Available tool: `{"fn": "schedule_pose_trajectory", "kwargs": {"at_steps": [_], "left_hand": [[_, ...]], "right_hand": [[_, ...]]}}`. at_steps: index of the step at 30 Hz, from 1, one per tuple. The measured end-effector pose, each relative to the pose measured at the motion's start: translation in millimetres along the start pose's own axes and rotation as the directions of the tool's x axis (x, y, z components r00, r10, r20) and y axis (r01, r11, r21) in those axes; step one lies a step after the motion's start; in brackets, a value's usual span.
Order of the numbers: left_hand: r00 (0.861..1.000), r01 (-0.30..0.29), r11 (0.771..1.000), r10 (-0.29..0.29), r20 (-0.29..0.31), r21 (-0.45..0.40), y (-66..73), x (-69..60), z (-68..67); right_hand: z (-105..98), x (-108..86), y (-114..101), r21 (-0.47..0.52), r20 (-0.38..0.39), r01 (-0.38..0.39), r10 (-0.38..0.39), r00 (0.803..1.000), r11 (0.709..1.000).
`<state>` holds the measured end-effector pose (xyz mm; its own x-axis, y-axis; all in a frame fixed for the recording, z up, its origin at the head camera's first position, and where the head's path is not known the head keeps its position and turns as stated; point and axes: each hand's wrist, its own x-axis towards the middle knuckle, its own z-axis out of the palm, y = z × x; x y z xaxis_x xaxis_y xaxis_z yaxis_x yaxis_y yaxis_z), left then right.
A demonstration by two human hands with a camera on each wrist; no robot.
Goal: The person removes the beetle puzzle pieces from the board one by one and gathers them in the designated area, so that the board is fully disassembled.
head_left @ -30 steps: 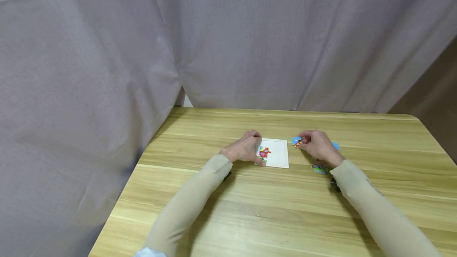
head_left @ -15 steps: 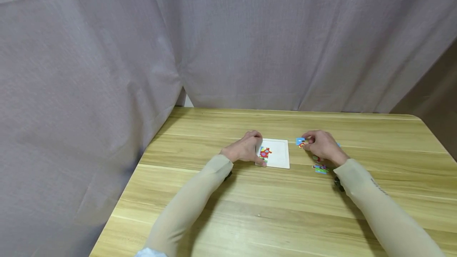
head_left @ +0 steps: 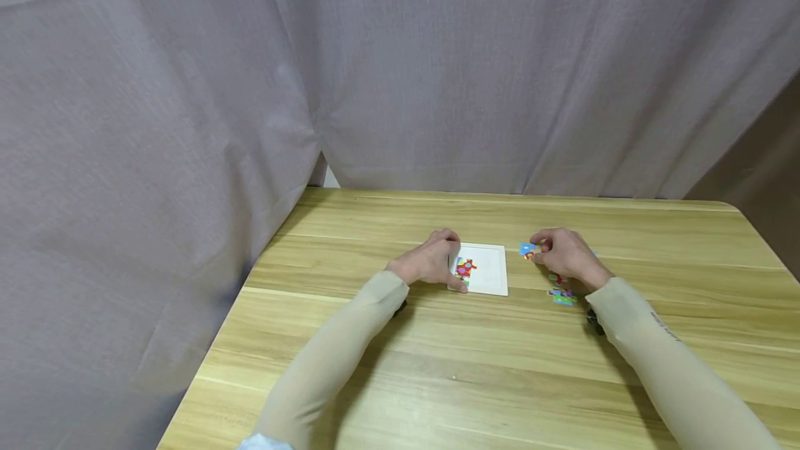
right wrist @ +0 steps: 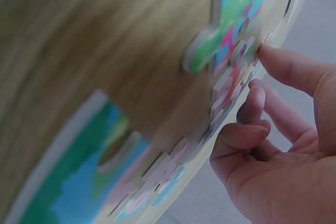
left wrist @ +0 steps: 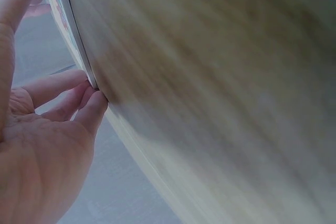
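Observation:
My left hand (head_left: 428,260) grips the left side of a white puzzle tray (head_left: 492,271), thumb at the near corner and fingers at the far one. In the left wrist view, fingertips press against the edge of the tray (left wrist: 79,40). A red spotted puzzle section (head_left: 464,267) lies inside the tray at its left. To the right of the tray, my right hand (head_left: 567,255) pinches a blue puzzle piece (head_left: 526,247) with red and yellow on it, low at the tabletop. The right wrist view shows the thumb and index finger around that piece, which is partly hidden.
A blue-green puzzle piece (head_left: 563,297) and a red-green one (head_left: 555,278) lie near my right wrist. Another blue piece (head_left: 594,253) shows behind the right hand. The wooden table (head_left: 437,367) meets grey curtains (head_left: 437,89) at the back and left.
My right hand has shifted slightly to the right with the blue piece, uncovering the red-green piece beneath. The left hand keeps its hold on the tray.

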<state>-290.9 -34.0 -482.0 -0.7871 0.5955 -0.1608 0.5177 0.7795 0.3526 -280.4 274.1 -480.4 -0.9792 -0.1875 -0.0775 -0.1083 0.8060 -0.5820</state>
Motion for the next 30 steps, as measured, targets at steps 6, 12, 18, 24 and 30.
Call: {"fn": "schedule_pose_trajectory", "kwargs": {"at_steps": [6, 12, 18, 24, 30], "left_hand": [[1.0, 0.003, 1.0, -0.003, -0.001, 0.005, -0.5, -0.2, 0.6], [1.0, -0.002, 1.0, 0.002, -0.005, 0.014, -1.8, 0.0, 1.1], [1.0, -0.004, 1.0, 0.004, -0.01, 0.005, -2.7, 0.3, 1.0], [1.0, 0.006, 1.0, -0.006, -0.008, -0.001, -2.0, 0.1, 0.6], [1.0, 0.003, 1.0, -0.003, -0.001, 0.005, 0.7, 0.4, -0.6]], "right_hand": [[3.9, -2.4, -8.0, 0.018, -0.02, 0.033, -0.032, 0.999, 0.999], [16.3, -6.4, -30.7, -0.014, -0.03, 0.142, -0.143, 0.989, 0.99], [37.1, -3.9, -59.0, 0.003, -0.013, 0.228, -0.228, 0.974, 0.974], [52.3, 1.4, -76.6, -0.005, 0.026, 0.289, -0.288, 0.957, 0.957], [60.4, 4.9, -82.1, -0.035, 0.008, 0.314, -0.314, 0.949, 0.949]]}}
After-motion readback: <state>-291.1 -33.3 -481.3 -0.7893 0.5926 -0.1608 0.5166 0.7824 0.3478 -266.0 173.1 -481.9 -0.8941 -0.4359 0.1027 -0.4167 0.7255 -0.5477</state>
